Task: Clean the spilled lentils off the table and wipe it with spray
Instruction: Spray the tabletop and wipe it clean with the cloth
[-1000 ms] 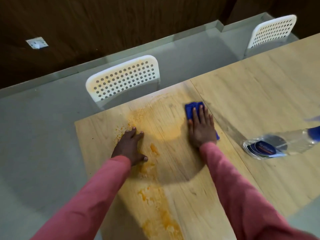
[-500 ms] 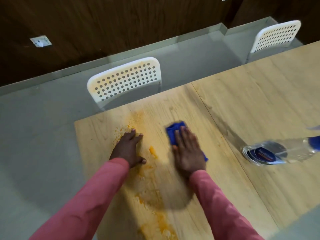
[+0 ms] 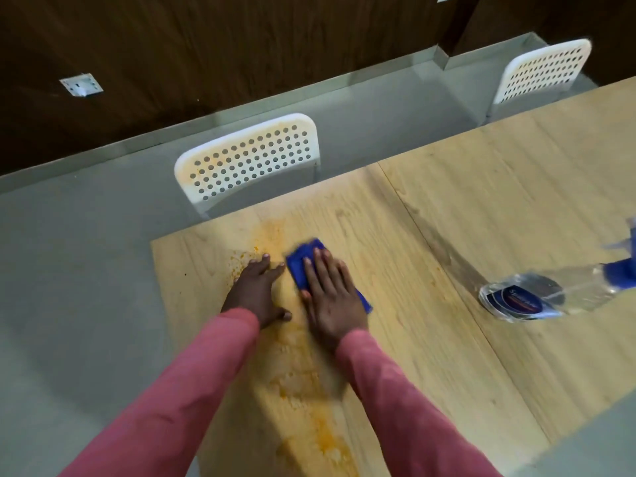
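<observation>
An orange smear of spilled lentils (image 3: pixel 303 380) runs in a band down the left part of the light wooden table (image 3: pixel 481 218). My right hand (image 3: pixel 332 294) lies flat with straight fingers on a blue cloth (image 3: pixel 301 266), pressing it onto the table at the edge of the smear. My left hand (image 3: pixel 256 290) rests flat on the table just left of the cloth, fingers straight, holding nothing. A clear spray bottle (image 3: pixel 550 292) with a blue top stands to the right, apart from both hands.
A white perforated chair (image 3: pixel 247 160), stained orange, stands at the table's far edge. A second white chair (image 3: pixel 543 70) is at the far right. Grey floor lies left of the table's left edge. A seam splits the tabletop between my hands and the bottle.
My right hand has slid the blue cloth leftward across the table until it lies next to my left hand. The left hand has stayed in place.
</observation>
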